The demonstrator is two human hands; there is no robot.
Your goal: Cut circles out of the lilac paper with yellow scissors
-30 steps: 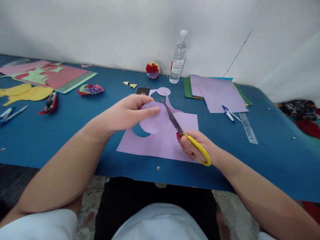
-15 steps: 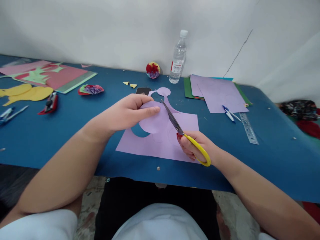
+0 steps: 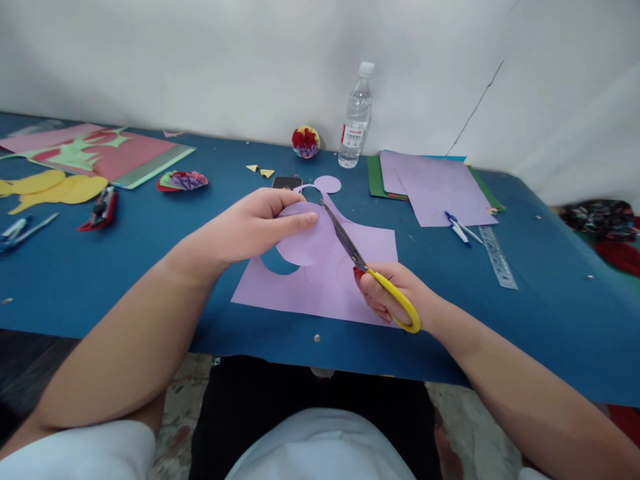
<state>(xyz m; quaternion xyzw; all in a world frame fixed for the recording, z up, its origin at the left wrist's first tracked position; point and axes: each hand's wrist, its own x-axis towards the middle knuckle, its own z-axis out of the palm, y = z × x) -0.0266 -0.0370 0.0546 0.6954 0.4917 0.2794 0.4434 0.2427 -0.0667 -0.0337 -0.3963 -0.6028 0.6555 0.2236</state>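
As fingers (image 3: pixel 301 221) pinch paper (image 3: pixel 302 248), others (image 3: pixel 373 288) gripping scissors (image 3: pixel 355 256)

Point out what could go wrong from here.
The tips of the scissors sit close to the thumb of the left hand, so a slip might nick it. The rounded purple piece in that hand overlaps the larger purple sheet in this view, so the blades could perhaps catch both. The narrow curved purple strip beside the blade tips looks thin enough to snag or tear.
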